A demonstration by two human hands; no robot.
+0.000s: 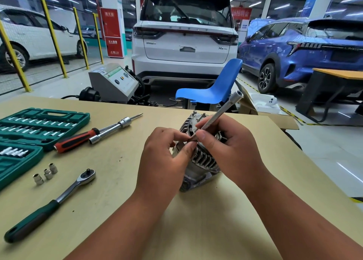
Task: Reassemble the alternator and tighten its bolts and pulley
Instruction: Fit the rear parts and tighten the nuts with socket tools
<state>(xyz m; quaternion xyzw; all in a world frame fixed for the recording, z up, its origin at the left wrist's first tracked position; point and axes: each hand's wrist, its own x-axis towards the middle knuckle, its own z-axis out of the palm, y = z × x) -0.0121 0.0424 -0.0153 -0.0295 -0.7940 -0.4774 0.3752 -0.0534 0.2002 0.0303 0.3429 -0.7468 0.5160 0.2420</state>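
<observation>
On the tan table (pixel 117 200), both hands meet over the alternator (pixel 204 159). The right hand (pixel 231 141) grips a tilted socket bar (pixel 222 112), and the left hand (pixel 163 159) apparently pinches its lower tip.

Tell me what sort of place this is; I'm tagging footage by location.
Probably a car repair workshop: a white SUV and a blue SUV parked behind, and an open green plastic socket-set case on the tan workbench.
</observation>
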